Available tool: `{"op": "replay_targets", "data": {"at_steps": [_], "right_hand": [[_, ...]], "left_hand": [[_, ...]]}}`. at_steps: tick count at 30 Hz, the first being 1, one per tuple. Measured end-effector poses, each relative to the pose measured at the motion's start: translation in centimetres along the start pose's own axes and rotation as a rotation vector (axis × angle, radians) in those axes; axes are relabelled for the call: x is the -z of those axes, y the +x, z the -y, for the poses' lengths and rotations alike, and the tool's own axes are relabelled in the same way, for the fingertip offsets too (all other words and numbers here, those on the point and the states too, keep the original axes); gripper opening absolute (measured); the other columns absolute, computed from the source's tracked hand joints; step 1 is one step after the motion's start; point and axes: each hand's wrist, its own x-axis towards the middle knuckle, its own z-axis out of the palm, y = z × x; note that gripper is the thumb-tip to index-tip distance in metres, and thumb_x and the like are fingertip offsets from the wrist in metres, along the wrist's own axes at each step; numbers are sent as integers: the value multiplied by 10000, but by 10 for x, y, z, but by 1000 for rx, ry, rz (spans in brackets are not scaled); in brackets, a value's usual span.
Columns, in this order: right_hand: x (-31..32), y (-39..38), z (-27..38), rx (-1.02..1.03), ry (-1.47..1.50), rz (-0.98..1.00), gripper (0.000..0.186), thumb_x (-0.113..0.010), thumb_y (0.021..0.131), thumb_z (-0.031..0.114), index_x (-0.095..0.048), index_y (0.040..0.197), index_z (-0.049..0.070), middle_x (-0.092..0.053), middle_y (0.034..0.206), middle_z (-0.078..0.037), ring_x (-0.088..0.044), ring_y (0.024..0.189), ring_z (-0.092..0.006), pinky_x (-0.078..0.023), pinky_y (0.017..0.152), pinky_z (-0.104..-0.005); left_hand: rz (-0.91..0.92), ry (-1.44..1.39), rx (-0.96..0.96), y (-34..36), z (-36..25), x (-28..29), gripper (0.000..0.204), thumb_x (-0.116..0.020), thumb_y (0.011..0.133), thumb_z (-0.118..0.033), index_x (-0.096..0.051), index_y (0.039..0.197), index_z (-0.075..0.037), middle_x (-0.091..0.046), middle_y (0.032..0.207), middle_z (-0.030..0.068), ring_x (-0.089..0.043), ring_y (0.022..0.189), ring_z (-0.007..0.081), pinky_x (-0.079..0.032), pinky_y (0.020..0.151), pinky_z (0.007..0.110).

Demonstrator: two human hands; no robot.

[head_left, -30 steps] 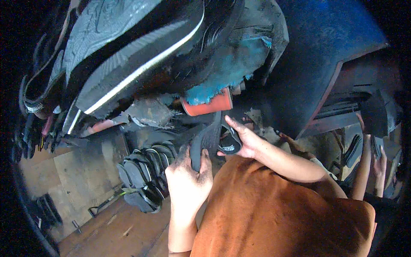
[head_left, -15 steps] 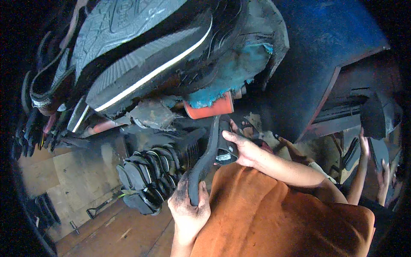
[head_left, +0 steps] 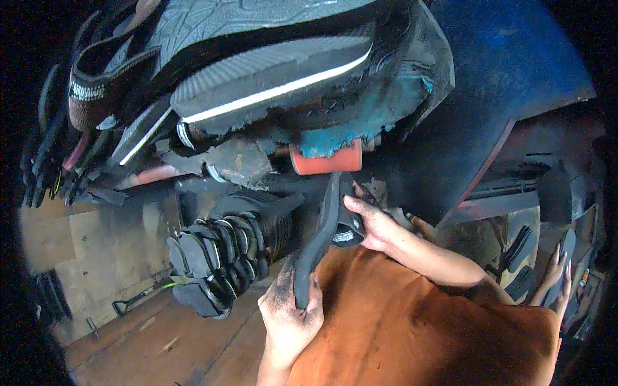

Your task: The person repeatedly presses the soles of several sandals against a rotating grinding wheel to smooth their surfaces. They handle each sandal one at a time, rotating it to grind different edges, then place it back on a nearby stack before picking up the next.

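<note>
A black sandal (head_left: 319, 243) is held edge-up between my two hands, its far end right under the red sanding belt (head_left: 328, 161); whether they touch cannot be made out. My left hand (head_left: 291, 316), dusted black, is closed around the near end of the sole, thumb on one side. Farther up, my right hand (head_left: 376, 224) grips the sandal by its strap, thumb on top and the other fingers mostly hidden behind. A frayed teal cloth (head_left: 331, 132) hangs over the top of the belt.
Loose sandals (head_left: 277, 77) lie heaped above the belt, close to the camera. Several more sandals (head_left: 215, 254) are stacked at left. A blue machine housing (head_left: 496, 71) stands at right; beyond it, another person's hands (head_left: 555, 273) hold a grey sole. An orange apron (head_left: 412, 321) covers my lap.
My hands and the sandal have shifted slightly right in the picture, as the view turned. The grip looks the same. The other person's hands have moved lower with a grey sole.
</note>
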Motion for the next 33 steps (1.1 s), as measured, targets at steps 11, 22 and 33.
{"op": "replay_targets", "data": {"at_steps": [11, 22, 33], "right_hand": [[8, 8, 16, -119, -42, -18, 460, -662, 947, 254, -442, 1347, 197, -615, 1208, -80, -648, 1092, -273, -569, 888, -502], [16, 1, 7, 51, -507, -45, 1388, -948, 578, 246, 18, 1573, 196, -260, 1519, -114, -402, 1340, -302, -384, 1093, -500], [19, 20, -1, -103, -315, 129, 754, -743, 901, 219, -318, 1514, 109, -477, 1407, -77, -493, 1274, -225, -452, 1043, -371]], "left_hand": [[49, -34, 84, -7, 14, -11, 277, -652, 858, -29, -633, 1128, 29, -698, 887, 197, -711, 768, 352, -566, 684, 387], [298, -147, 527, -79, 64, -15, 532, -796, 797, -202, -575, 1232, 10, -686, 1093, 211, -689, 1013, 313, -528, 876, 397], [400, -801, 399, 35, 79, -81, 668, -716, 875, -255, -430, 1427, -12, -582, 1303, 185, -566, 1225, 339, -405, 1075, 403]]}}
